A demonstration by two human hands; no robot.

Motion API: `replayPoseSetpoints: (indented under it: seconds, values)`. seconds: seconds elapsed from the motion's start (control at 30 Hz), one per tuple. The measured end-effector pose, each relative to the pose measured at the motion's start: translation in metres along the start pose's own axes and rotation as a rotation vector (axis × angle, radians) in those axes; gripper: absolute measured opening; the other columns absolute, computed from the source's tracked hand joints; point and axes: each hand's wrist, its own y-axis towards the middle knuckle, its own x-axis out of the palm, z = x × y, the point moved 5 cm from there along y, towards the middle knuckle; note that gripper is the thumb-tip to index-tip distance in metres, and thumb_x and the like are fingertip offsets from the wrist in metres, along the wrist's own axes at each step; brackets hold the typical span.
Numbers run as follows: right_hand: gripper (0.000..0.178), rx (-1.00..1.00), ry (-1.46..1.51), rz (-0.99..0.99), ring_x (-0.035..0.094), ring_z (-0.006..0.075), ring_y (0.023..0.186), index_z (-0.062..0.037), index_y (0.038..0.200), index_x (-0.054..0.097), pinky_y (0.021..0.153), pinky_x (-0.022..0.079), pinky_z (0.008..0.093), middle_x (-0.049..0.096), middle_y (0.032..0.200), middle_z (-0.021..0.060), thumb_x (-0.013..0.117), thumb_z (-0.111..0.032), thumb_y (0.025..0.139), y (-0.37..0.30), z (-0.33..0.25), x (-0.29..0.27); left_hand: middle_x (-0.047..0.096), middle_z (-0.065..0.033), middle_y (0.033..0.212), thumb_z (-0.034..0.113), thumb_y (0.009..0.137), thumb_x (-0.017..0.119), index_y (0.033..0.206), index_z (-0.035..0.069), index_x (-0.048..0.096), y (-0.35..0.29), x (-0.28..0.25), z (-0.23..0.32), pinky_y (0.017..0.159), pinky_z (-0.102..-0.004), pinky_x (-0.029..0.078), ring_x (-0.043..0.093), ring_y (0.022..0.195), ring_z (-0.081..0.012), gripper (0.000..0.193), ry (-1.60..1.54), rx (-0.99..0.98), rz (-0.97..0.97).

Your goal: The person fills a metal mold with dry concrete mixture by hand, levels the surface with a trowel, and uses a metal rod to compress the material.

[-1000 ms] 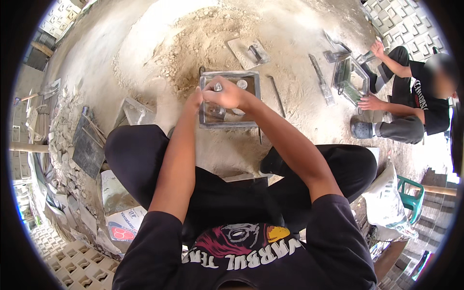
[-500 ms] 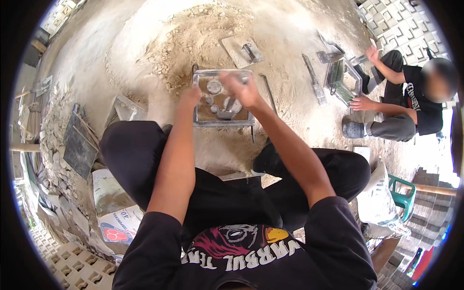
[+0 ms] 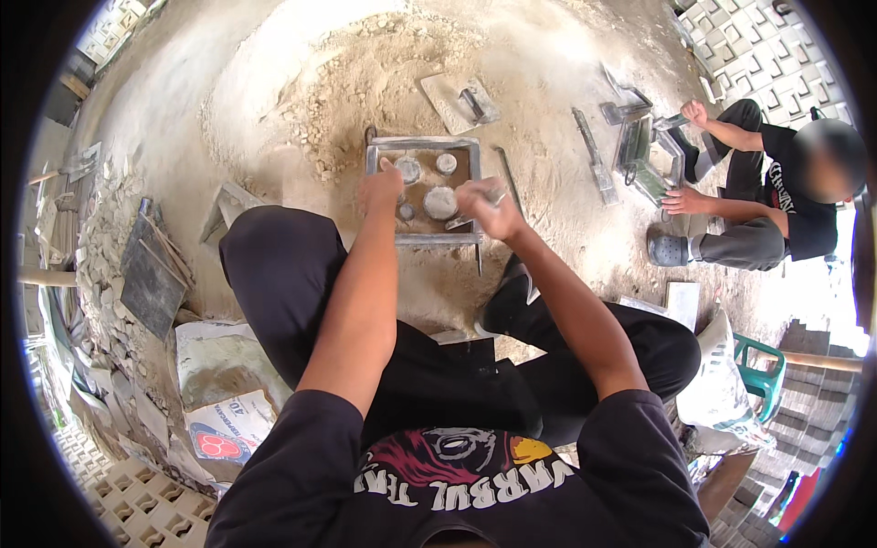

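A square metal frame [image 3: 423, 143] lies on the dirt floor in front of me, filled with packed brown sand. Set in the sand are several round grey pieces, among them a large one [image 3: 440, 203] and a smaller one [image 3: 446, 163]. My right hand [image 3: 491, 210], at the frame's right side, is closed on a small trowel-like tool [image 3: 464, 221] whose flat end points down to the left. Over the frame's left part is my left hand [image 3: 379, 189]; motion blurs its fingers, and it hides some of the sand beneath.
Beyond the frame lies a plastering float [image 3: 457, 102]. A thin rod [image 3: 508, 180] and a flat bar [image 3: 594, 157] are on the ground to the right. A co-worker [image 3: 776, 183] sits at the far right by another metal frame [image 3: 650, 160]. Rubble [image 3: 100, 274] lines the left.
My right hand has moved right and nearer to me with the tool, uncovering round pieces. My left hand has shifted right, over the frame. The co-worker's raised hand has dropped.
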Motion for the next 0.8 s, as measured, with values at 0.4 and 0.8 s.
replayPoseSetpoints:
  seconds: [0.4, 0.8]
  values:
    - [0.022, 0.377, 0.149, -0.016, 0.032, 0.0101, 0.048, -0.0050, 0.057, 0.041, 0.046, 0.026, 0.0277, 0.033, 0.052, -0.0025, 0.049, -0.008, 0.078, 0.019, -0.041, -0.002, 0.050, -0.0267, 0.131, 0.054, 0.092, 0.033, 0.126, -0.008, 0.052, 0.003, -0.006, -0.003, 0.103, -0.0446, 0.037, 0.048, 0.124, -0.0374, 0.073, -0.030, 0.110, 0.003]
    - [0.046, -0.037, -0.080, 0.598, 0.028, 0.0058, 0.041, -0.0139, 0.054, 0.039, 0.041, 0.020, 0.0248, 0.039, 0.049, -0.0036, 0.049, -0.024, 0.098, 0.038, -0.046, -0.009, 0.052, -0.0314, 0.125, 0.043, 0.092, 0.029, 0.118, -0.010, 0.056, -0.008, -0.014, -0.005, 0.104, -0.0458, 0.035, 0.047, 0.123, -0.0415, 0.065, 0.082, 0.304, -0.096]
